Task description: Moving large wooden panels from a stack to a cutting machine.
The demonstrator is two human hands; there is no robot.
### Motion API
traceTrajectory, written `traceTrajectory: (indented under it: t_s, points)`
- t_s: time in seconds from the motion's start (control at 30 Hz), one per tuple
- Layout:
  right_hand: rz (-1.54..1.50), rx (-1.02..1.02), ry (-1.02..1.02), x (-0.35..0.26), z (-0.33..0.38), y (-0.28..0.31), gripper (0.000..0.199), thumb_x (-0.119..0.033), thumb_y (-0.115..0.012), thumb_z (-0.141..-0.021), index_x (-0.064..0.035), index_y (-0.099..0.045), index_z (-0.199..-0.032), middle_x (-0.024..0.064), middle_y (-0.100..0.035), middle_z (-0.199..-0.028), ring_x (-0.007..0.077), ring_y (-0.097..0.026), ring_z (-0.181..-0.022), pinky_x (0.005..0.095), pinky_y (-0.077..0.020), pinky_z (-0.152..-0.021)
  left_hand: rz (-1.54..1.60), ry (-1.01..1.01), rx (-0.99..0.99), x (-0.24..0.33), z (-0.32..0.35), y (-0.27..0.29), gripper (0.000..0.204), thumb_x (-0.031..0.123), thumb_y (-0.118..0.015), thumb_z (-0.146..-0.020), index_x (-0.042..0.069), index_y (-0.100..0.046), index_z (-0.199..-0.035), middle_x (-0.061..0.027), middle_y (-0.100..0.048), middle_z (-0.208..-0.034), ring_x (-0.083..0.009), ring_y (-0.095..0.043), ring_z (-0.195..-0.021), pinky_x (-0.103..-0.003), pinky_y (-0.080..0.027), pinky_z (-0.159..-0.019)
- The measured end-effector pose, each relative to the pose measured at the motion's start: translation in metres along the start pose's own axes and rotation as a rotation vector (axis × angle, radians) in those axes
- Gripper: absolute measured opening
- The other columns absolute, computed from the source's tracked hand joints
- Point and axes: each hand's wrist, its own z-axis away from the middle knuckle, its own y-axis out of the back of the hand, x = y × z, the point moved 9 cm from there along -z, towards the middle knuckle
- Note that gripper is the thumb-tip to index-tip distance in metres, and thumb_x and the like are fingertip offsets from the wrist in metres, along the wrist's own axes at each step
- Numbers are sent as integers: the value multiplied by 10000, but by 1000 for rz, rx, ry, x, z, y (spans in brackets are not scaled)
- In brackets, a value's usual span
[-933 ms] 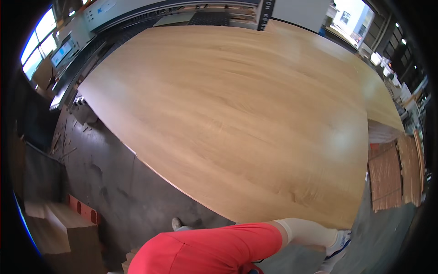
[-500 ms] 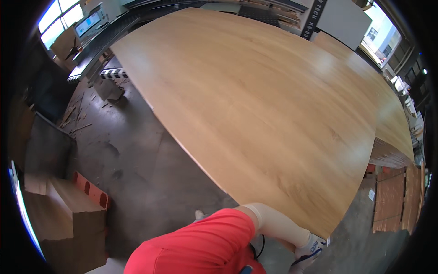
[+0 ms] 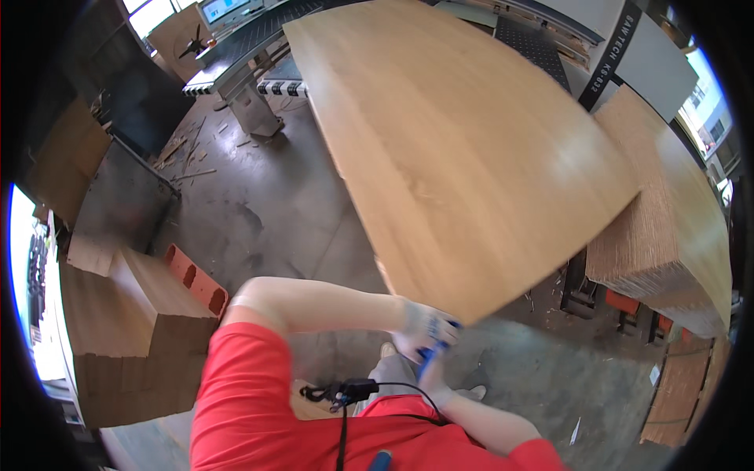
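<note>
A large wood-grain panel [image 3: 471, 165] stretches away from me, its near corner just beyond my hands. My left hand [image 3: 420, 330], in a white and blue work glove, reaches across my body and is closed at that near corner. Just below it, touching or nearly touching, is my right hand [image 3: 436, 375]. Its fingers are smeared and partly hidden behind the left glove and a blue strip, so their grip cannot be made out.
A tall stack of panels [image 3: 636, 235] stands at right beside the large panel. The panel's far end lies by a saw machine [image 3: 542, 51] and a black worktable [image 3: 243, 59]. Stacked boards [image 3: 141, 369] with an orange piece [image 3: 196, 279] stand at left. Wood scraps [image 3: 188, 157] litter the floor.
The large panel has swung in view, its near corner now further left and higher, off the stack at right. My left hand moved with that corner. My right arm has come into view.
</note>
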Motion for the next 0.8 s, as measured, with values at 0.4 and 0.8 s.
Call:
traceTrajectory:
  t_s: [0.4, 0.8]
  points:
    - [1218, -858, 73, -108, -41, -130, 633, -496, -614, -923, 3, -598, -1311, 206, -609, -1360, 359, -570, -1273, 437, -440, -1087, 134, 1552, 1392, 146, 358, -23, 318, 338, -640, -981, 54, -685, -1117, -74, -711, -1047, -212, -653, -974, -386, -501, -940]
    - [1191, 550, 705, -584, -313, 304, 382, -316, -669, -944, 10, -648, -1141, 222, -704, -1100, 343, -671, -1035, 418, -519, -905, 1228, 1015, 2602, -75, 206, -143, 705, 630, -567, -955, 136, -490, -1452, -99, -555, -1435, -324, -516, -1306, -488, -395, -1103]
